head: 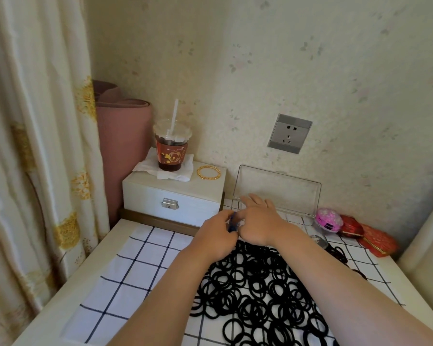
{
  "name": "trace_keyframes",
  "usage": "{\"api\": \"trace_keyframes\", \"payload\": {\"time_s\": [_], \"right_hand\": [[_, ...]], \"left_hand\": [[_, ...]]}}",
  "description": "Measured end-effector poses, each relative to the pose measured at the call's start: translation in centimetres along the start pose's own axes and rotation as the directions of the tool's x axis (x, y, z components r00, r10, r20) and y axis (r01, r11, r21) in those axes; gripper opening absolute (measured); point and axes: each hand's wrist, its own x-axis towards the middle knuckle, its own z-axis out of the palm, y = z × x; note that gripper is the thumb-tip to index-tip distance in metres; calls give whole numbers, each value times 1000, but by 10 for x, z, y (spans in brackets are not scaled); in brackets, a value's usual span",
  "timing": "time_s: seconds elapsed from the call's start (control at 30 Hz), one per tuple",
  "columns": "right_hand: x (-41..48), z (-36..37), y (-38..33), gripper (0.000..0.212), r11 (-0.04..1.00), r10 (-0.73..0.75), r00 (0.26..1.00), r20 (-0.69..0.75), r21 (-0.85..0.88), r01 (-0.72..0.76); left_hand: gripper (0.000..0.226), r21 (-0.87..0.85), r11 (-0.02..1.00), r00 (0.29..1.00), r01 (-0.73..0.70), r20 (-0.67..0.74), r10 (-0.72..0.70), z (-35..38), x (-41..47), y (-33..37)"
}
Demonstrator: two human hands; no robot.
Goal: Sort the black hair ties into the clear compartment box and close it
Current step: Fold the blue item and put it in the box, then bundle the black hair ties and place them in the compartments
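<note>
The drink cup has a printed red sleeve, its lettering too small to read.

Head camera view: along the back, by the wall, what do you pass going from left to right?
Curtain → pink roll → iced drink → gold bangle → clear lid → pink ball → red boxes.

head view | worn on person's head | faces forward and down | close over bench | far wall ahead
</note>
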Motion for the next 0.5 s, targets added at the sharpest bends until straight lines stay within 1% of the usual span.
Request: {"api": "trace_keyframes", "payload": {"time_s": [0.07,0.1,0.17,0.23,0.3,0.33,0.4,0.5], "right_hand": [[-4,-1,3,41,999,6,1000,26,45,-7],[-7,-3,5,43,996,7,1000,13,93,-8],[-16,-10,12,46,974,21,998,-65,228,-5],[-31,-17,21,46,944,38,981,-188,329,26],[-51,-21,28,41,929,32,960,-280,363,75],[-62,-21,31,38,921,34,953,-300,379,87],[-83,-15,35,30,907,58,953,-296,415,74],[-101,3,38,21,905,87,969,-231,426,20]], "left_hand": [[53,28,1000,1000,-8,3,8,-1,-1,1],[51,44,999,1000,-14,-1,14,-2,-2,3],[48,96,995,999,-31,-28,34,-5,-6,8],[41,174,983,994,-52,-81,67,-10,-11,14],[32,227,971,988,-72,-119,101,-12,-15,20],[27,249,965,986,-81,-123,114,-13,-18,22],[20,293,951,985,-99,-104,134,-11,-23,26],[17,370,919,989,-134,-5,146,2,-34,28]]}}
